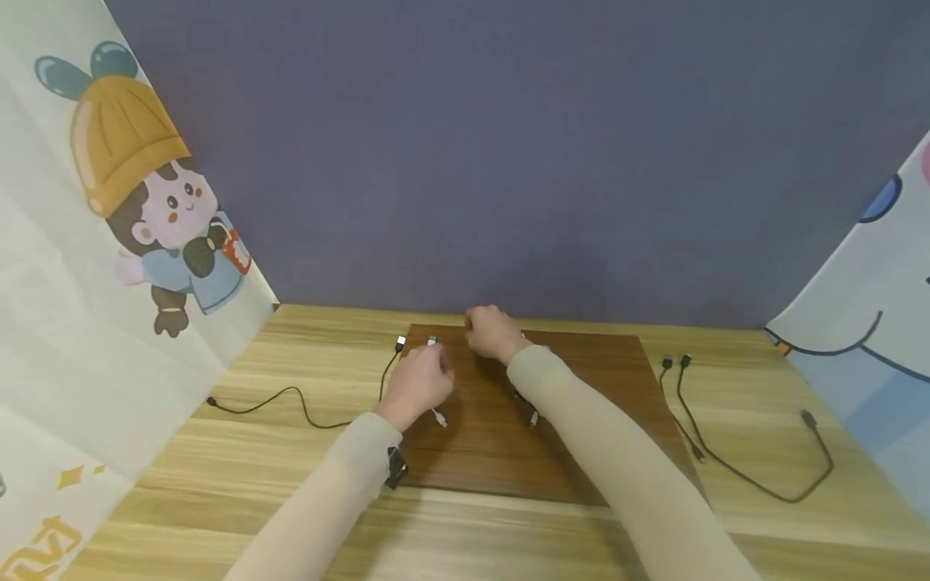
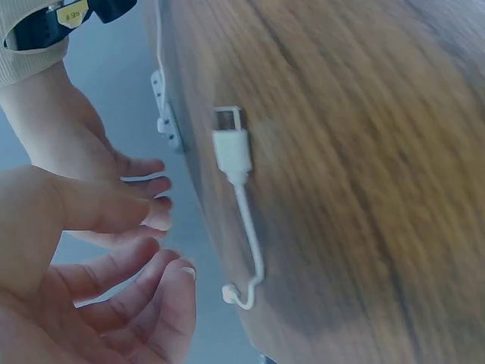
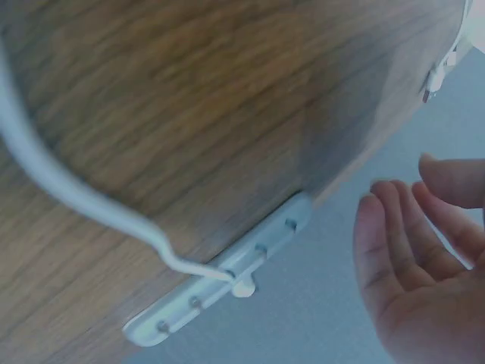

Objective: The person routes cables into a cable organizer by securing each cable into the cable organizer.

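My left hand (image 1: 420,378) hovers above the left part of a brown wood-grain board (image 1: 494,460), fingers loosely bent with nothing between them. Beneath it, in the left wrist view, a white USB cable (image 2: 232,150) lies with its plug on the board and its lead bending to the edge. At the board's far edge is my right hand (image 1: 496,332), its fingers (image 3: 371,235) relaxed and holding nothing. Close to that hand, a white slotted cable clip strip (image 3: 193,303) sits along the board's edge. A white cable (image 3: 98,205) passes through one of its slots.
Left of the board, a black USB cable (image 1: 294,389) curves across the light wooden table (image 1: 182,476). Several black cable ends lie at the right, one on a long looping cable (image 1: 788,500). A purple-grey panel (image 1: 508,161) rises behind the table, with printed cloth (image 1: 58,282) at the left.
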`<action>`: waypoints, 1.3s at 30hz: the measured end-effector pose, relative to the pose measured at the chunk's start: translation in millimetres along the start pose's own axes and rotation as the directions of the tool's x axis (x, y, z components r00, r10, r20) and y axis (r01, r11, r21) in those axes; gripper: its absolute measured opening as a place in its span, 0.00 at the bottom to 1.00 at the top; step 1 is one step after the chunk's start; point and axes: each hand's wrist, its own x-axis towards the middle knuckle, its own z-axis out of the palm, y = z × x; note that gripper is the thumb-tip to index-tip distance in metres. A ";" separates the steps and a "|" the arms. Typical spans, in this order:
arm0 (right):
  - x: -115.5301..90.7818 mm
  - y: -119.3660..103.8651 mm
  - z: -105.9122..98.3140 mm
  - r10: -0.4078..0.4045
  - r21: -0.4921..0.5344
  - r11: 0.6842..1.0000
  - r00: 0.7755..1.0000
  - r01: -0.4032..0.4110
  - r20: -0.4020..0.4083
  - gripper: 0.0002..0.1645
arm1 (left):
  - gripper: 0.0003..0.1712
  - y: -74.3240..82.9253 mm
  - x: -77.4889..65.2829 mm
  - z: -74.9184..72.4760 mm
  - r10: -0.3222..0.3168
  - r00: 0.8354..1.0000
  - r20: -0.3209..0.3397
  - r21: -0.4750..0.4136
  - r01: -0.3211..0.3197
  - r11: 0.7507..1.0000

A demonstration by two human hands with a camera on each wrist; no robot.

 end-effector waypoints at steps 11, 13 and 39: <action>7.3 -23.8 11.7 -0.162 0.015 0.987 0.985 0.161 0.063 0.22 | 0.09 -20.2 2.9 2.7 -0.060 0.998 -0.035 0.050 0.062 0.997; 8.3 -27.6 15.5 -0.184 0.006 0.983 0.979 0.184 0.083 0.24 | 0.14 -21.7 1.2 3.4 -0.059 0.998 -0.038 0.069 0.061 0.996; 7.4 -34.7 32.8 -0.284 -0.201 0.931 0.951 0.303 0.121 0.11 | 0.08 -25.2 2.0 3.5 -0.169 0.982 0.079 0.081 0.163 0.983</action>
